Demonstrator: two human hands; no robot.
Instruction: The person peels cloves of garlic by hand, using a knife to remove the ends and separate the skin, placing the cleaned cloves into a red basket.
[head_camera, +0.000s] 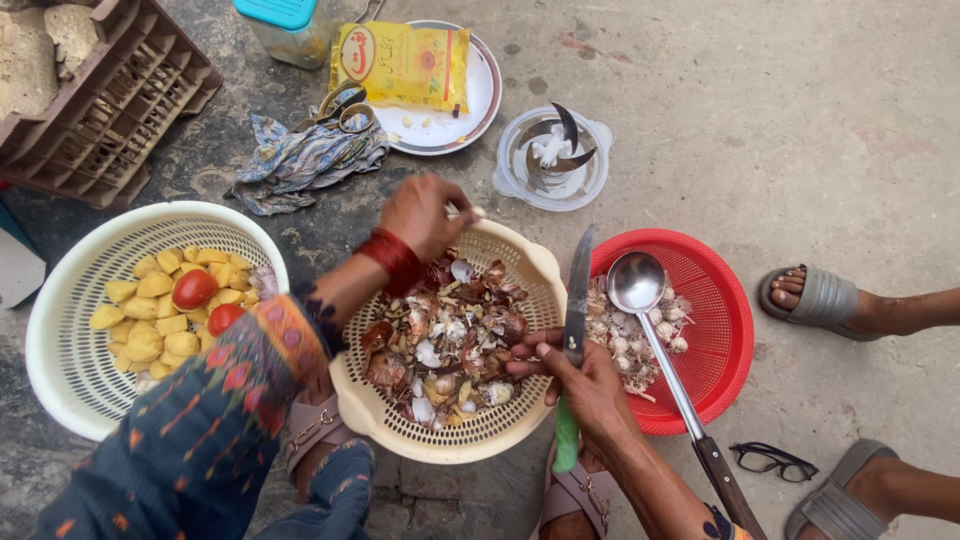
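Observation:
My left hand (425, 213) hovers over the far rim of a cream perforated basket (520, 420) and pinches a small pale garlic clove (474, 212). The basket holds onion and garlic skins (440, 340). My right hand (585, 385) rests at the basket's right rim and grips a green-handled knife (575, 320), blade pointing away from me. To its right, a red basket (720, 330) holds peeled garlic cloves (620, 335) and a steel ladle (660, 340).
A white basket (60, 350) at left holds potato chunks (150, 310) and two tomatoes. At the back are a chopper bowl with blades (552, 158), a plate with a yellow pouch (403, 62), a cloth (300, 160), a crate (110, 100). Another person's sandalled feet (830, 300) and glasses (770, 460) at right.

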